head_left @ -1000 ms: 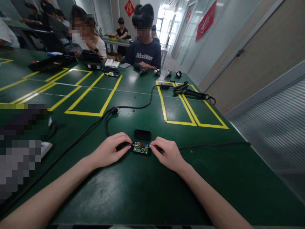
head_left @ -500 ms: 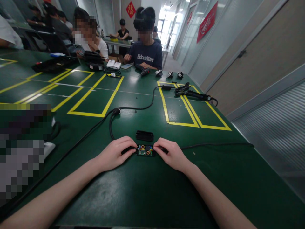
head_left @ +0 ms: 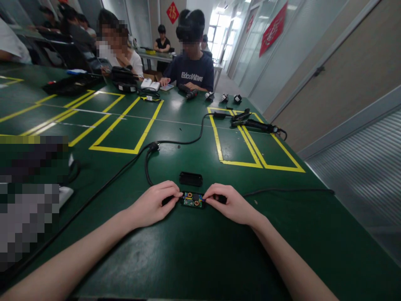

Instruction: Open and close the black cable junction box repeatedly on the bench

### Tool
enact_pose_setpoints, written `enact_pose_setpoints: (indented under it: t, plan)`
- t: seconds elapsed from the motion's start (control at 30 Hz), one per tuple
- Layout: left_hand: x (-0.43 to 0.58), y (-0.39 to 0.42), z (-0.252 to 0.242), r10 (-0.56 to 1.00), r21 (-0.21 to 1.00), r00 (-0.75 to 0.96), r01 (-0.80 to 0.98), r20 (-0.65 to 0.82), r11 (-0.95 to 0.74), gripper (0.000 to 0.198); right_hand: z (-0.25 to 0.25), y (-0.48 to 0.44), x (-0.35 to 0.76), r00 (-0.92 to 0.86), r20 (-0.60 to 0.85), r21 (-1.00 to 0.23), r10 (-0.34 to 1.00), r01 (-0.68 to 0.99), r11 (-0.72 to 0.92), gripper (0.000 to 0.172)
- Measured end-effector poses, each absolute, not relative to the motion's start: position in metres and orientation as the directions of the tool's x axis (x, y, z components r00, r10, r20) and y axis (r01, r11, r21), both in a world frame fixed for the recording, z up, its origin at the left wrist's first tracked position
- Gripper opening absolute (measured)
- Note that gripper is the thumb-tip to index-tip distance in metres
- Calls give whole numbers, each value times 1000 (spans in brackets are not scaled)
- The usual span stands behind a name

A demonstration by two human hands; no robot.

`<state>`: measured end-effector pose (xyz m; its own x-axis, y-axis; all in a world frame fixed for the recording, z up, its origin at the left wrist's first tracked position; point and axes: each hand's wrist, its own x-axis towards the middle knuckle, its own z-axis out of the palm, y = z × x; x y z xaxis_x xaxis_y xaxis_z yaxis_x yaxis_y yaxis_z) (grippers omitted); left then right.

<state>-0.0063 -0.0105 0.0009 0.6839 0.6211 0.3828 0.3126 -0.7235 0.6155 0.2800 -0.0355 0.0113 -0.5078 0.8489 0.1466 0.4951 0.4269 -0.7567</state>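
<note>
A small green circuit board (head_left: 193, 199) with copper-wound coils and coloured wires lies in a black plastic case half (head_left: 204, 206) on the table. My left hand (head_left: 161, 202) is closed in a pinch at the board's left end, where a black cable (head_left: 147, 167) runs in under the hand. At the opposite end, my right hand (head_left: 227, 202) pinches blue wires beside the board; another black cable (head_left: 282, 190) leads away to the right from beneath it. The fingers partly hide both wire joints. Just beyond the board sits the black case cover (head_left: 191, 178), hollow side showing.
Yellow tape rectangles (head_left: 219, 142) mark the green table (head_left: 175, 259). An electric screwdriver (head_left: 255, 124) lies at far right, its cord joined to a plug (head_left: 154, 146). Co-workers (head_left: 194, 69) sit across the table, near a power drill (head_left: 190, 93) and a black tray (head_left: 72, 83).
Both hands and the board have shifted slightly right and down in view, partly with the camera. My right hand sits a little farther from the left, and the blue wires show more.
</note>
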Motion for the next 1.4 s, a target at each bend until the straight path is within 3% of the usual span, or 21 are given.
enact_pose_setpoints:
  t: [0.2, 0.43, 0.6, 0.7, 0.87, 0.93, 1.03, 1.13, 1.27, 1.4]
  plan:
    - [-4, -14, 7, 598, 500, 723, 397, 346, -770, 23, 9, -36, 284, -475, 125, -753, 871, 526, 395, 4]
    - [0, -17, 9, 622, 281, 716, 555, 318, -783, 26, 12, -35, 279, -523, 299, -653, 798, 497, 571, 20]
    - [-1, -17, 8, 624, 289, 696, 553, 355, -781, 19, 17, -38, 281, -550, 304, -595, 778, 529, 606, 15]
    - [-1, -16, 5, 657, 331, 636, 568, 405, -753, 21, 10, -36, 282, -456, 358, -549, 815, 603, 578, 16]
    - [2, -7, -7, 707, 311, 619, 635, 342, -707, 79, -10, -28, 274, -263, 391, -452, 882, 780, 433, 34]
    - [3, -4, -11, 695, 314, 659, 620, 290, -719, 79, -15, -27, 270, -286, 360, -440, 888, 787, 432, 36]
    - [2, -3, -12, 675, 352, 677, 580, 293, -734, 58, -15, -27, 267, -297, 356, -517, 886, 727, 452, 26]
    - [-2, -5, -11, 676, 404, 651, 547, 344, -733, 50, -13, -28, 266, -232, 328, -690, 916, 603, 400, 25]
    - [-4, -8, -8, 677, 497, 641, 482, 361, -721, 67, -12, -31, 262, -179, 252, -866, 951, 396, 304, 27]
    - [-3, -11, -5, 673, 575, 640, 410, 371, -708, 84, -14, -34, 261, -175, 258, -885, 950, 351, 305, 29]
